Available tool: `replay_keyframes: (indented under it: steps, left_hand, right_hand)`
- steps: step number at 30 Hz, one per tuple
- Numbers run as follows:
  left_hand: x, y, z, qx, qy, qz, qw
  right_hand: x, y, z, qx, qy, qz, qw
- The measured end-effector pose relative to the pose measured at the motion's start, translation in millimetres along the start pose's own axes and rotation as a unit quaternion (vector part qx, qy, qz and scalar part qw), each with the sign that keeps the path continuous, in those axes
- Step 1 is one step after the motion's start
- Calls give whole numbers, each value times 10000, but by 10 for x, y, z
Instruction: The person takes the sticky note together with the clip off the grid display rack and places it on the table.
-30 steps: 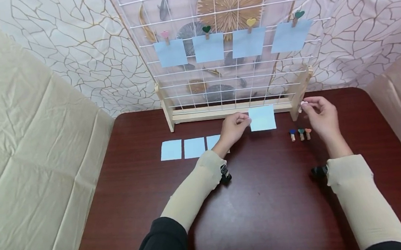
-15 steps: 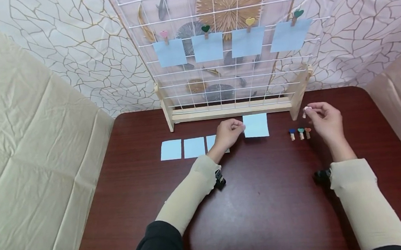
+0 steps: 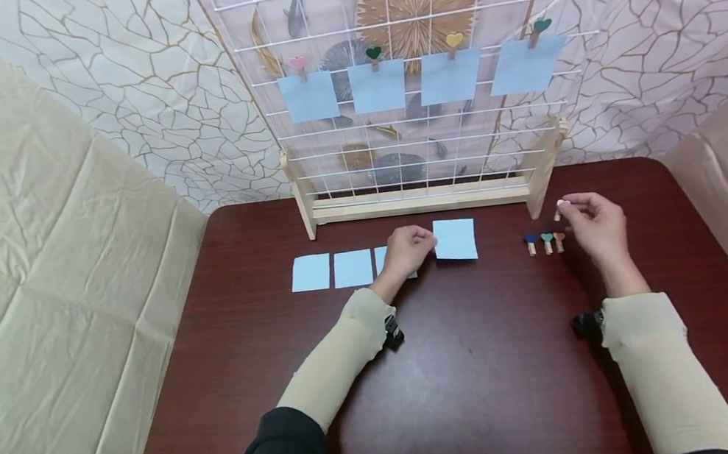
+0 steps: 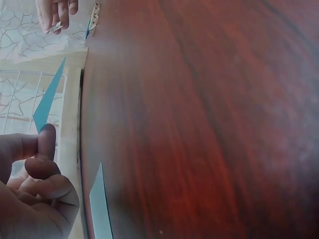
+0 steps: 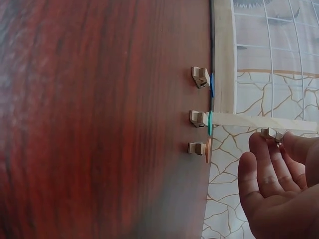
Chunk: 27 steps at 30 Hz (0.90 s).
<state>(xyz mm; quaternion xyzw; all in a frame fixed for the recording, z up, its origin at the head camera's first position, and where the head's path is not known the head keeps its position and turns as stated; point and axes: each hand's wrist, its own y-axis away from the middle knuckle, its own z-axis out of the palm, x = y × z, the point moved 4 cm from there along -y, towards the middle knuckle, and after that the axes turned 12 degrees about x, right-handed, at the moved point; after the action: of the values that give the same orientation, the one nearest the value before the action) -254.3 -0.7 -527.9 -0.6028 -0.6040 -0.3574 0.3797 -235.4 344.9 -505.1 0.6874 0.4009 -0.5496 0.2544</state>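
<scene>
While L hand pinches flat lt-blue sq. note | R hand pinches pale-topped wd. clip

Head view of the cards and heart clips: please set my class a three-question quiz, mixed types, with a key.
1. How many blue cards hang on the wire grid?

2. True or false: the right hand holds a card.

3. Three heart clips lie on the table. In the head view, what colour is the leftmost heart?
A orange
B blue
C teal

Key
1: four.
2: false; it pinches a small clip, while the left hand pinches a loose card.
3: B.
</scene>
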Motion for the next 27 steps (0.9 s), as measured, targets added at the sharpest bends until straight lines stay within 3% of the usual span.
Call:
replay_keyframes:
  steps: [8,19,27]
  left_hand:
    - [-68,7,-20,58,-161,-246,9996]
    - [-91,22,-53,271,-350,-136,9989]
    - [-75,33,-60,337,-520,-77,9980]
  right_hand:
    - [53,20,-20,18,-60,92,9999]
    - [127,-9,-88,170,550,131,9983]
    - [182,-13,-138,26,690,371,9969]
